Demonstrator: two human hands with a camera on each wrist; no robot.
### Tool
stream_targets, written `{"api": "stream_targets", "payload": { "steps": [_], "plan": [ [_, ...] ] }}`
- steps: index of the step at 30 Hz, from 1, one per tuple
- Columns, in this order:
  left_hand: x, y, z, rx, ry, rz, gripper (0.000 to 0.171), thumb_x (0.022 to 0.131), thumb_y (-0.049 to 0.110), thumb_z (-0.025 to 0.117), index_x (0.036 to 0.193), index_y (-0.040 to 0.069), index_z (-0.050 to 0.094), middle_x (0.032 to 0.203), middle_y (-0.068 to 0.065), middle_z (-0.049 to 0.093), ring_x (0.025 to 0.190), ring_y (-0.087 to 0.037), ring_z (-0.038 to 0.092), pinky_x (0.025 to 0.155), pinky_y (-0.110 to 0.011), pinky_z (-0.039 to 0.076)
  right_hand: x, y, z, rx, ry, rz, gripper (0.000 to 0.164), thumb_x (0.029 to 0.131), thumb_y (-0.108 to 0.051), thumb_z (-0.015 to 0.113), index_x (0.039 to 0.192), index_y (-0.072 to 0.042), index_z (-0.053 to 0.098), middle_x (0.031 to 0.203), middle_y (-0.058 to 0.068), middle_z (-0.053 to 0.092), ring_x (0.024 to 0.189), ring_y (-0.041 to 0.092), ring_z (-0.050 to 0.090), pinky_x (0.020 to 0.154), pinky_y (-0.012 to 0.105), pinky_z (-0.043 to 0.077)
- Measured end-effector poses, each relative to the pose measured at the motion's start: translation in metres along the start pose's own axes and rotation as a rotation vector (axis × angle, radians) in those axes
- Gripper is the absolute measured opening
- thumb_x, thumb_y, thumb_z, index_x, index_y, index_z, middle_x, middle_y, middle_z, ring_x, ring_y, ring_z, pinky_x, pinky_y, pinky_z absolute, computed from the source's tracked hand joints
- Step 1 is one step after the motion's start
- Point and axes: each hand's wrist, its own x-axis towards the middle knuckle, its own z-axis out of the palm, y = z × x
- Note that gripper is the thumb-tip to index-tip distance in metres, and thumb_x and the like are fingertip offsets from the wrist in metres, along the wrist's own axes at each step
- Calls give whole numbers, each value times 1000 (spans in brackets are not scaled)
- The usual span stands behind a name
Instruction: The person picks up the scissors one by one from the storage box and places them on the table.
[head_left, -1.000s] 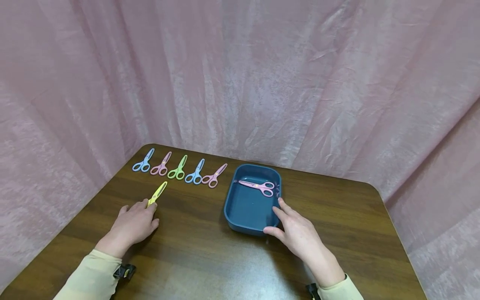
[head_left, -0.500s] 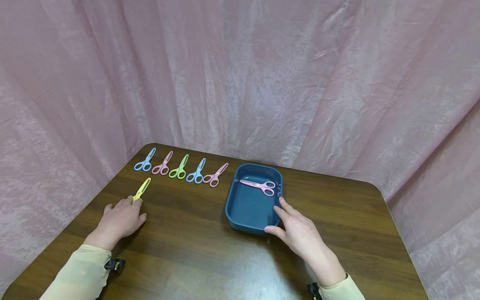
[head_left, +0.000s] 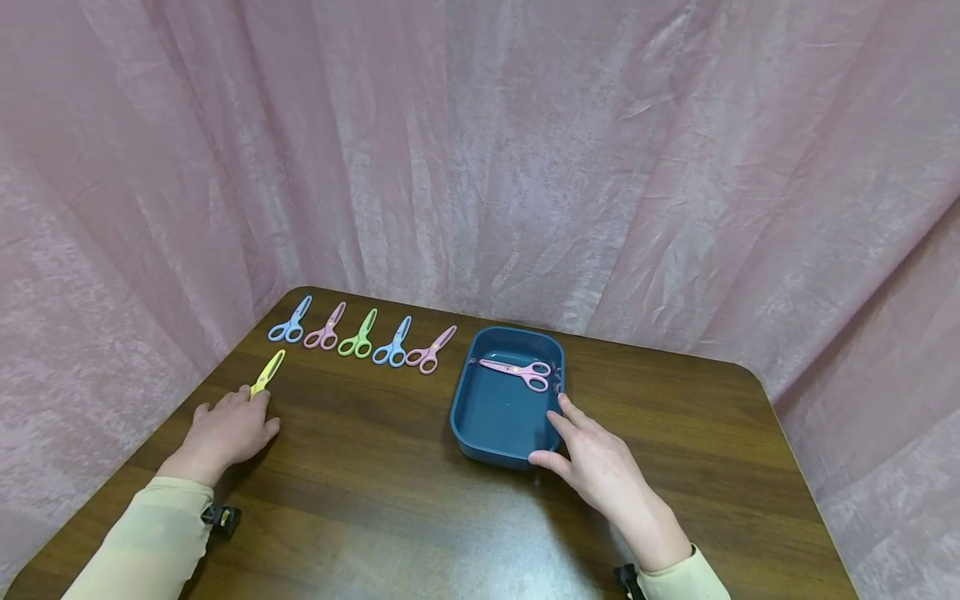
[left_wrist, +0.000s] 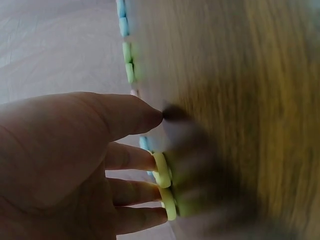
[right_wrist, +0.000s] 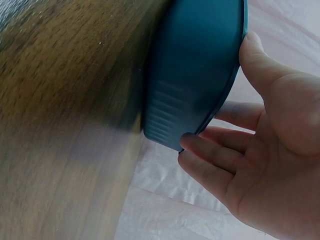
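My left hand presses its extended fingertips on the handle loops of yellow scissors, which lie flat with blades pointing to the far side. In the left wrist view the yellow loops sit under the fingertips, and the thumb stays apart from them. My right hand rests its thumb and fingertips on the rim of a blue rectangular box, at its near right side. Inside that box lie pink scissors. The right wrist view has relaxed fingers along the box's outer edge.
A row of scissors lies along the far left table edge: blue, pink, green, another blue and another pink. Behind the brown wooden table hangs a pink curtain.
My left hand has slid the yellow scissors leftward and slightly away from me, beneath the left end of the row. The right hand and the box have stayed in place.
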Motion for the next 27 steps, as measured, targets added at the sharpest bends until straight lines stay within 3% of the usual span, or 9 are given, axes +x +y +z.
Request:
{"api": "stream_targets", "payload": {
  "steps": [15, 27],
  "plan": [
    [7, -11, 0, -7, -78, -38, 60, 107, 25, 64, 146, -18, 51, 150, -53, 41, 137, -69, 43, 102, -88, 33, 1, 3, 1, 13, -18, 18, 76, 100, -53, 78, 153, -1, 63, 171, 21, 44, 149, 41, 54, 110, 61, 53],
    [8, -9, -3, 4, -83, -37, 59, 107, 26, 65, 144, -18, 53, 149, -53, 42, 136, -69, 45, 102, -88, 33, 0, 3, 1, 16, -18, 18, 76, 100, -53, 78, 153, -1, 64, 171, 21, 44, 149, 41, 54, 111, 60, 52]
  ]
}}
